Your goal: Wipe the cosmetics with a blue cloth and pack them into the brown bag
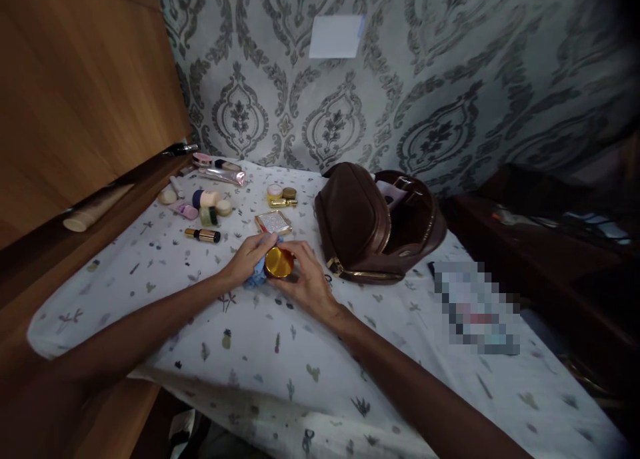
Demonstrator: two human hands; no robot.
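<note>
A round jar with a shiny gold lid (279,263) is between my two hands, above the patterned cloth. My right hand (311,282) curls around its right side, thumb below and fingers over the top edge. My left hand (249,259) is closed on a crumpled blue cloth (257,274), which presses against the jar's left side. Just beyond my fingers lies a square glittery compact with a gold edge (273,222). To the right, close to my right hand, stands a brown leather bag (355,219), its top unzipped.
Several small jars and tubes, among them a black and gold lipstick tube (203,235) and a pink tube (220,174), lie at left. A gold tube (283,203) is behind the compact. A blurred-out flat object (475,309) lies right. A wooden cabinet (85,79) borders the left.
</note>
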